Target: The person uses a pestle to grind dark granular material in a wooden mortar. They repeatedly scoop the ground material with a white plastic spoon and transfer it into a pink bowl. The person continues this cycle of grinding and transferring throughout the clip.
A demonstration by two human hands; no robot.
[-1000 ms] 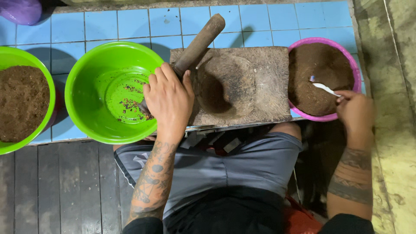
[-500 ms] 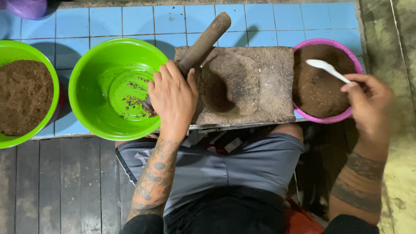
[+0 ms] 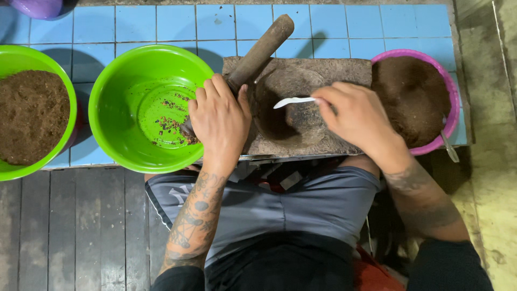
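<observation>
A flat stone grinding slab (image 3: 328, 73) lies on the blue tiled ledge in front of me. My left hand (image 3: 218, 121) is shut on a long stone roller (image 3: 258, 51) that slants from the slab's left end up toward the far side. My right hand (image 3: 355, 116) holds a white plastic spoon (image 3: 293, 101) with its bowl over the hollow in the middle of the slab. Right of the slab stands a pink bowl (image 3: 449, 89) full of brown ground paste. A green bowl (image 3: 116, 89) with a few reddish scraps sits just left of my left hand.
A second green bowl (image 3: 59, 78) heaped with brown ground matter sits at the far left. A purple container (image 3: 37, 8) shows at the top left corner. The blue tiled ledge (image 3: 145, 24) ends at dark wooden floorboards (image 3: 70, 231). A worn concrete wall runs down the right side.
My right hand has carried the white spoon leftward from the pink bowl to the middle of the grinding slab. My left hand has stayed on the roller.
</observation>
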